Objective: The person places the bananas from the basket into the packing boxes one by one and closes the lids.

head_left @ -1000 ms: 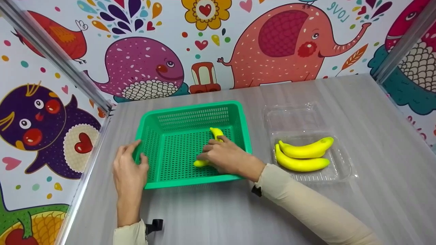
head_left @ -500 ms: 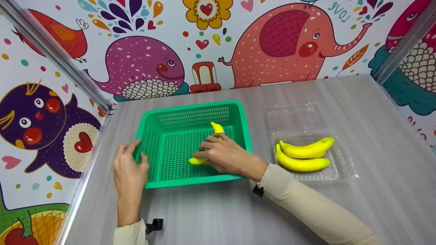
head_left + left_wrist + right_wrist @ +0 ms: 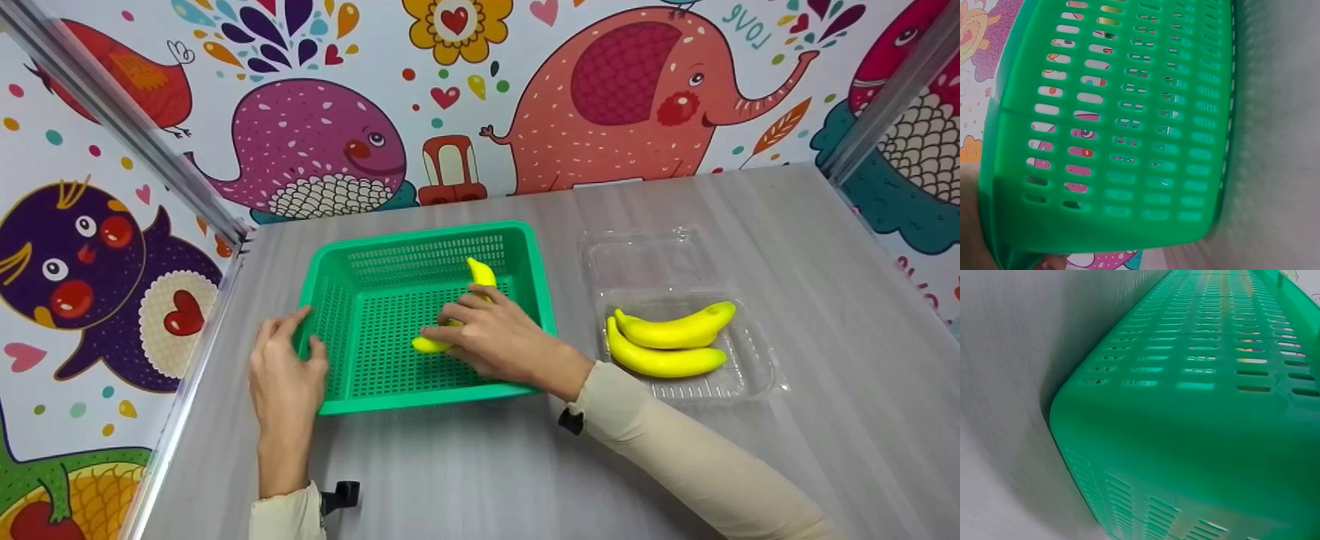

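A green plastic basket (image 3: 431, 401) with slotted walls stands on the table. At its left rim is my left hand (image 3: 283, 379), thumb and fingers gripping the edge. My right hand (image 3: 495, 334) reaches over the front right corner into the basket, its fingers curled over a yellow banana (image 3: 484, 274). The banana's ends show beyond the fingers; its middle is hidden under the hand. Both wrist views are filled mostly by the outside of the basket wall (image 3: 1129, 129), and the right hand's fingers are out of sight in the right wrist view.
To the right, a clear plastic clamshell box (image 3: 757, 360) lies with its lid (image 3: 637, 259) folded back. Two bananas (image 3: 667, 363) rest side by side in it. Printed cartoon walls (image 3: 600, 97) border the grey table (image 3: 465, 472) at the back and sides.
My right hand has shifted the banana slightly toward the back of the basket, and its lower end has moved left. The left hand, basket and clamshell box stay in place.
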Demonstrator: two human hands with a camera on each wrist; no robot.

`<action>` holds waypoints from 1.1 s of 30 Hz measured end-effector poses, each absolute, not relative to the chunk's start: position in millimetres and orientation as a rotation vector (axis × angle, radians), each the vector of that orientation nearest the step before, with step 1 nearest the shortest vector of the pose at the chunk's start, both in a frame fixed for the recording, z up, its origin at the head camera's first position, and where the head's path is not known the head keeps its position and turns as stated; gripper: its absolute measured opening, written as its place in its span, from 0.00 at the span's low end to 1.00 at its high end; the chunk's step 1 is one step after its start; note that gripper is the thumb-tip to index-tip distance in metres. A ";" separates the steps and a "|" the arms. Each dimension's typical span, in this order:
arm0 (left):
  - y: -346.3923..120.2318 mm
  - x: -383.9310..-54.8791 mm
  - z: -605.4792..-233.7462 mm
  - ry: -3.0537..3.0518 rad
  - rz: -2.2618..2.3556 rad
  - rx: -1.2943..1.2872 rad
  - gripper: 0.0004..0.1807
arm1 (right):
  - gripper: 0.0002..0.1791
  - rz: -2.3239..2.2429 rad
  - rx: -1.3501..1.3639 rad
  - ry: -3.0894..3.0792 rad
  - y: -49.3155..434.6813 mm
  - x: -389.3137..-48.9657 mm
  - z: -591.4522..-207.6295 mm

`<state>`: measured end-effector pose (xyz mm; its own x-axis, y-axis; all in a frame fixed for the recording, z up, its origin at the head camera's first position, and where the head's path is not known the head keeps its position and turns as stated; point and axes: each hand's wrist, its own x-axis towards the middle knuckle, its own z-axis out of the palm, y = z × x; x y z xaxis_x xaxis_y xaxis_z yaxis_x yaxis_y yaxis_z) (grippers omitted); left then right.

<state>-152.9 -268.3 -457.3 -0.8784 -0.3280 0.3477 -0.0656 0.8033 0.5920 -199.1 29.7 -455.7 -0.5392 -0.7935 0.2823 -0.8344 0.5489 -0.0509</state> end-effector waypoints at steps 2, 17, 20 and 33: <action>-268.3 -152.9 -457.7 -2.547 -0.812 0.291 0.24 | 0.21 0.251 1.361 -2.550 29.9 -198.4 -455.1; -267.9 -153.0 -457.7 -2.563 -0.818 0.309 0.25 | 0.22 0.314 1.340 -2.547 38.7 -193.5 -447.4; -268.2 -153.1 -457.2 -2.570 -0.819 0.315 0.25 | 0.22 0.340 1.337 -2.526 42.2 -191.4 -445.7; -267.9 -153.8 -458.1 -2.543 -0.805 0.288 0.24 | 0.20 0.422 1.297 -2.464 63.6 -181.9 -434.5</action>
<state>-153.8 -267.9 -458.1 -0.8747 -0.3261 0.3587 -0.0602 0.8072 0.5872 -181.9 63.6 -434.5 -0.5347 -0.7369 0.4137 -0.8325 0.5433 -0.1085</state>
